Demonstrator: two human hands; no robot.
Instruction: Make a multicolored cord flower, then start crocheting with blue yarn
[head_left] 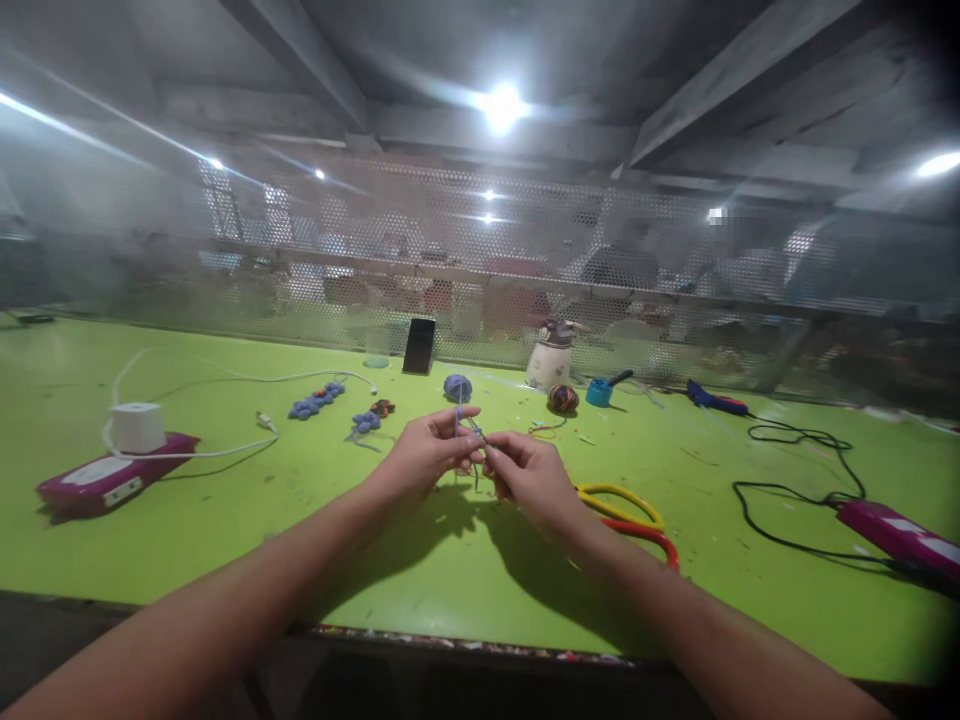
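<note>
Above the middle of the table, my left hand (431, 447) pinches blue-purple yarn (458, 412), which loops over its raised index finger. The strand leads back to a ball of blue-purple yarn (457, 387). Close beside it, my right hand (534, 474) is closed on a thin crochet hook (482, 437), whose tip meets the yarn at the left fingertips. A short yarn tail hangs below the fingers. Scissors with yellow and red handles (626, 505) lie partly under my right forearm. Two knitted blue-purple pieces with dark orange parts (316, 401) lie to the left.
Behind my hands stand a phone (418, 346), a patterned jug (550, 355), a multicoloured yarn ball (562, 399) and a blue pot (599, 392). Purple power strips (120, 475) with cables lie at both sides; a blue-handled tool (716, 400) is at right. A perforated screen (480, 260) backs the table.
</note>
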